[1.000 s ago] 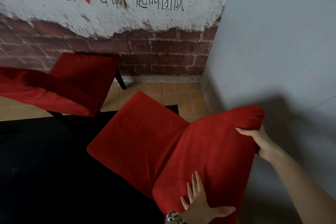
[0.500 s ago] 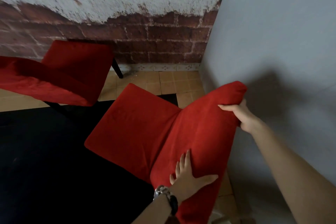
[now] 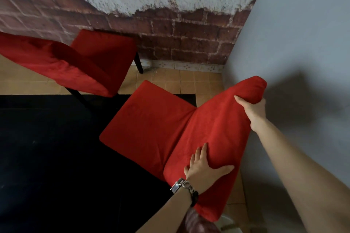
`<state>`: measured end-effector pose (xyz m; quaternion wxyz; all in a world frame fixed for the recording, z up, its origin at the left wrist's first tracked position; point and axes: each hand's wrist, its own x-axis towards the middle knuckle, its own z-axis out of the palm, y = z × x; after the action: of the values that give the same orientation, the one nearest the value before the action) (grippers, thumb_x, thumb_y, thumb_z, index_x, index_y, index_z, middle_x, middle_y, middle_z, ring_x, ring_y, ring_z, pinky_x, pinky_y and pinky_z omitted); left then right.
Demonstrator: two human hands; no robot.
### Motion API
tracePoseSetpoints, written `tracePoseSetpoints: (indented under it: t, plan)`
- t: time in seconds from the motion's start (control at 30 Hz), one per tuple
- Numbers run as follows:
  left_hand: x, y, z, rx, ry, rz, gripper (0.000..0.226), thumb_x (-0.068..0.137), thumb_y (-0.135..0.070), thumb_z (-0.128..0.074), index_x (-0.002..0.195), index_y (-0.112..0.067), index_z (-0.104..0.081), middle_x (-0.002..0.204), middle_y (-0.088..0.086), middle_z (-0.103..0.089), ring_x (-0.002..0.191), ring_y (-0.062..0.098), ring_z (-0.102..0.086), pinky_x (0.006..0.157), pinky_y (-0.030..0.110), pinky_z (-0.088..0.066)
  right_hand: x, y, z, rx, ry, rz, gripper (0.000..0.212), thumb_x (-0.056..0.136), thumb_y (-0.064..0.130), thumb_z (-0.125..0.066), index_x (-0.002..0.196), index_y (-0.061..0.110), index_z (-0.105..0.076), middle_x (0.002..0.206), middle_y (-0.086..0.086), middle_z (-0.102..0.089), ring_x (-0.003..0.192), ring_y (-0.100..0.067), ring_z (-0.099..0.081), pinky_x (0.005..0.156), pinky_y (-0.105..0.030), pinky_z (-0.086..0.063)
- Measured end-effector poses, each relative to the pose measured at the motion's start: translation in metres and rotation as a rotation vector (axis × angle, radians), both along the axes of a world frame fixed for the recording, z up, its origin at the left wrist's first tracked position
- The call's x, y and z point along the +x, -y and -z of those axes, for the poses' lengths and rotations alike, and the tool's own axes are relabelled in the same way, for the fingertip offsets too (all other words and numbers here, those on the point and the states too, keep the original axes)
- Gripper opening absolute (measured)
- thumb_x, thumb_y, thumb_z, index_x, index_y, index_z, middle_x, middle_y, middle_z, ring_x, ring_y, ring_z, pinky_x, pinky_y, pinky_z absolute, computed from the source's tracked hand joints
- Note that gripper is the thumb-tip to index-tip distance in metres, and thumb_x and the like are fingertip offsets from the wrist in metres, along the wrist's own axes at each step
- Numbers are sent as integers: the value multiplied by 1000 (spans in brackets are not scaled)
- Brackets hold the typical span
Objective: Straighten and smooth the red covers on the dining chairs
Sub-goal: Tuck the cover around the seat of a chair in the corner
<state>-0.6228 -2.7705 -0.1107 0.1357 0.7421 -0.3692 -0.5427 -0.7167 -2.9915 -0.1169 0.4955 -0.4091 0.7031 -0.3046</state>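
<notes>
Your right hand (image 3: 252, 108) grips the red cover (image 3: 212, 128) at the backrest top, probably to tighten it. Your left hand (image 3: 203, 168) presses flat with straight fingers, smoothing wrinkles.

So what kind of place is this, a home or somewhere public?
Likely a restaurant or canteen dining room, though not certain: the near red-covered chair matches a second red-covered chair beside a dark table, and the brick-effect wall carries a painted slogan.

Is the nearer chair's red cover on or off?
On. The red cover lies fitted and smooth; right hand grips its top edge, left hand presses flat on it.
</notes>
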Motion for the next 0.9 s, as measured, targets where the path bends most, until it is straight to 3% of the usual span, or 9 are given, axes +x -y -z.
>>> tracePoseSetpoints:
  t: [0.27,0.47,0.7,0.9]
  plan:
    - [-14,-23,11,-107,70,-146,107,57,-88,-49,147,-47,-7,158,-19,-8,146,10,-8,118,44,-5,-1,-13,8,-67,35,-29,73,71,25,-81,132,23,-42,125,-4,-58,112,-24,-58,100,-44,-46]
    - [-16,-37,10,-139,38,-279,100,61,-86,-46,144,-55,-1,157,-23,-6,146,9,-9,118,42,-8,39,-17,2,-126,5,-194,65,68,27,-81,124,22,-49,116,2,-61,111,-22,-59,97,-35,-46]
    - [-11,-53,3,-140,49,-412,99,67,-83,-48,144,-53,6,158,-20,-2,146,9,-7,119,41,-11,84,-30,-6,-110,24,-384,79,71,31,-82,139,23,-41,128,2,-57,114,-19,-56,99,-37,-43]
    - [-16,-54,2,-144,79,-478,98,67,-84,-46,144,-53,6,157,-22,1,146,7,-1,119,38,-6,92,-33,-8,-106,4,-457,79,73,31,-80,140,22,-39,133,0,-54,118,-21,-55,103,-43,-43]
